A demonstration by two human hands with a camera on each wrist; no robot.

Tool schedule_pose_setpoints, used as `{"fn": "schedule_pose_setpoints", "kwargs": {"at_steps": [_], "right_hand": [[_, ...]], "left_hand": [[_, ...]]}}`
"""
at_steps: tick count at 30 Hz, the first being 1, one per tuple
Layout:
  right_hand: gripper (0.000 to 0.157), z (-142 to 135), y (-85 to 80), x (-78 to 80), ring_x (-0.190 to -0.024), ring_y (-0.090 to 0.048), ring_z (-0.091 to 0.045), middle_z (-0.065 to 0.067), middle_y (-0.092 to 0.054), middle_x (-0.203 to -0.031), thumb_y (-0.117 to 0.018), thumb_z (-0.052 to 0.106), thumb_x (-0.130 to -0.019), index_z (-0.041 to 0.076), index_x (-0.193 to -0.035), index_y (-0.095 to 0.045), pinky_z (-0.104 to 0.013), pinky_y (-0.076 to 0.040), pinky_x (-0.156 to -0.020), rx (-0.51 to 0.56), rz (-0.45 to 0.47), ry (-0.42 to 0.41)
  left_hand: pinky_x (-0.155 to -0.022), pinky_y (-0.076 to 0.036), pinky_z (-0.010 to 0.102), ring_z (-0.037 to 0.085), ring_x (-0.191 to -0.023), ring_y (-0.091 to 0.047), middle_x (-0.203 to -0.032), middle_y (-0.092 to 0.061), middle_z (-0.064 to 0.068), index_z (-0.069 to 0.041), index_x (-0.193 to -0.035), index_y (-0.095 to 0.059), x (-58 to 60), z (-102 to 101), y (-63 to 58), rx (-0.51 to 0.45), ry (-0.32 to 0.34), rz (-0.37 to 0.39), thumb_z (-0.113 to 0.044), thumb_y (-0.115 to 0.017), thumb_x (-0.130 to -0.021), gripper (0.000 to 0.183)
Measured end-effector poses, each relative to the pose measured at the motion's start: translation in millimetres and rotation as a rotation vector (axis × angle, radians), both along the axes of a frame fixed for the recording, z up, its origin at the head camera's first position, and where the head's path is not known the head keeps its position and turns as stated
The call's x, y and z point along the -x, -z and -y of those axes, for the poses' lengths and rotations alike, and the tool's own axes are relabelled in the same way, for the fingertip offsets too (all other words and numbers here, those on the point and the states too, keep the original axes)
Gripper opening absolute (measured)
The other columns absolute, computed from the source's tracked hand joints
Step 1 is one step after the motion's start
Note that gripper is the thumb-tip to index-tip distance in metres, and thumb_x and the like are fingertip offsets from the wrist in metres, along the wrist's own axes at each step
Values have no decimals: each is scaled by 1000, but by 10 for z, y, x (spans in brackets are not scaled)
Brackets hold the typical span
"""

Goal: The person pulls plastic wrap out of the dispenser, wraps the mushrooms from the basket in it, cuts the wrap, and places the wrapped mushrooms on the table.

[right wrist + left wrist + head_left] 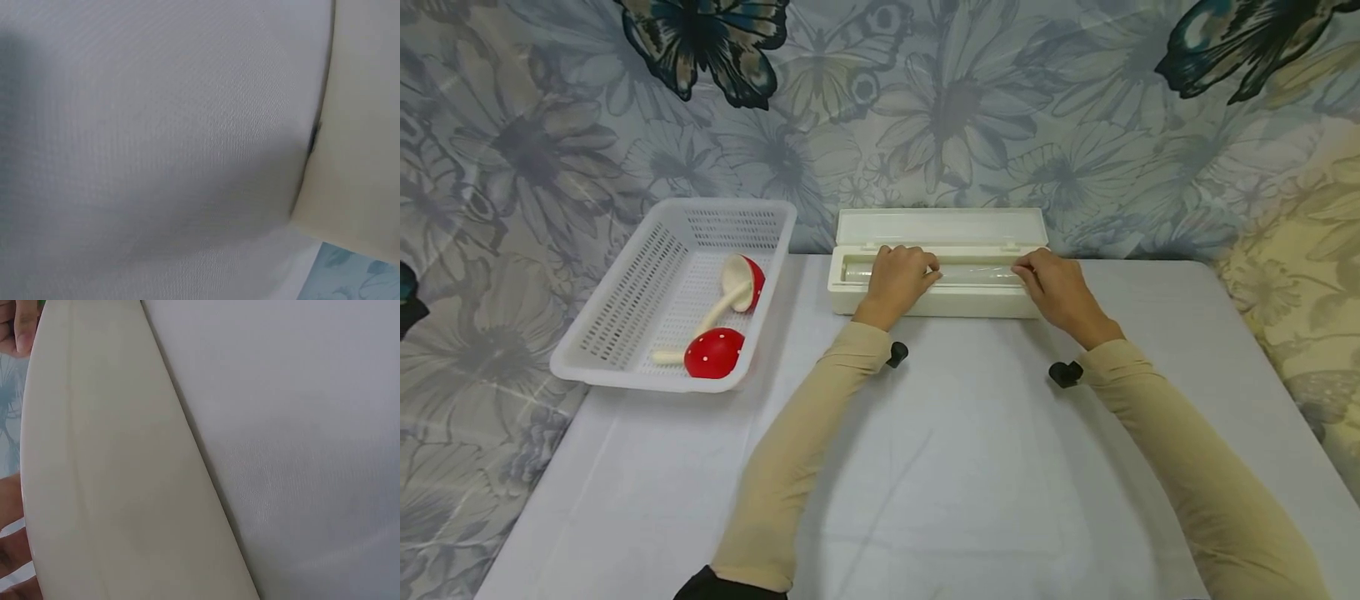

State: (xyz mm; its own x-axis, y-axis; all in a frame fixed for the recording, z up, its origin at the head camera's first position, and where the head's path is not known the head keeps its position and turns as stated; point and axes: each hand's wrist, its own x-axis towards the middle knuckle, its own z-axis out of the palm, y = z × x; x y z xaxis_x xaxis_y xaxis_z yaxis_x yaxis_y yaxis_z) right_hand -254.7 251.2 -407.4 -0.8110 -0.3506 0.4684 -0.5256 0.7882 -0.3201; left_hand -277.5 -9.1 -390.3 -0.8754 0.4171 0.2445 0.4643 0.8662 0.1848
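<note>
The long white box (951, 306) sits on the table (970, 467), near the back, with its lid (940, 227) up. A clear roll (977, 275) lies inside it. The left hand (897, 282) bends over the box, and the right hand (1058, 289) is at its right end. On both, finger and thumb are close together, but I cannot tell if they pinch the roll. A white basket (636, 304) holds two red spotted spoons (715, 353)

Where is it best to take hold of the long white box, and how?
Probably by both short ends of the long white box, coming from left and right: its body is long and narrow, and the lid stands open behind.
</note>
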Motion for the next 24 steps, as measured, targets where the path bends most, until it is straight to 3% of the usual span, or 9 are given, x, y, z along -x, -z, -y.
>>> {"fn": "schedule_pose_setpoints", "kwargs": {"at_steps": [7, 11, 16, 24], "right_hand": [[16, -1, 24, 6, -69, -56, -28, -20, -63, -86, -58, 5, -99, -9, -100, -65, -40, -45, -63, 17, -29, -12], [17, 5, 18, 11, -71, -56, -29, -20, -63, -87, -57, 6, -100, -9, -101, -65, -41, -45, -64, 11, -13, -10], [17, 5, 14, -2, -73, -57, -30, -20, -63, -88, -56, 6, -100, -9, -101, -65, -42, -45, -65, 3, -17, -18], [15, -2, 5, -22, -76, -59, -32, -21, -62, -90, -57, 4, -99, -9, -101, -64, -43, -47, -67, 6, -22, -31]], "left_hand": [[-82, -43, 32, 15, -89, -64, -97, -75, -6, -26, -113, -75, 9, -74, 7, -92, 25, 122, -54, -62, -92, 37], [-81, -43, 32, 13, -87, -63, -95, -73, -7, -26, -110, -76, 20, -132, 4, -103, 17, 149, -47, -61, -96, 29], [-79, -42, 30, 10, -84, -65, -94, -75, -8, -24, -109, -76, 40, -100, 0, -78, 22, 106, -32, -62, -99, 20], [-81, -46, 33, 13, -88, -71, -103, -77, -5, -22, -111, -76, 57, 96, -3, -5, 20, 15, -25, -63, -98, 18]]}}
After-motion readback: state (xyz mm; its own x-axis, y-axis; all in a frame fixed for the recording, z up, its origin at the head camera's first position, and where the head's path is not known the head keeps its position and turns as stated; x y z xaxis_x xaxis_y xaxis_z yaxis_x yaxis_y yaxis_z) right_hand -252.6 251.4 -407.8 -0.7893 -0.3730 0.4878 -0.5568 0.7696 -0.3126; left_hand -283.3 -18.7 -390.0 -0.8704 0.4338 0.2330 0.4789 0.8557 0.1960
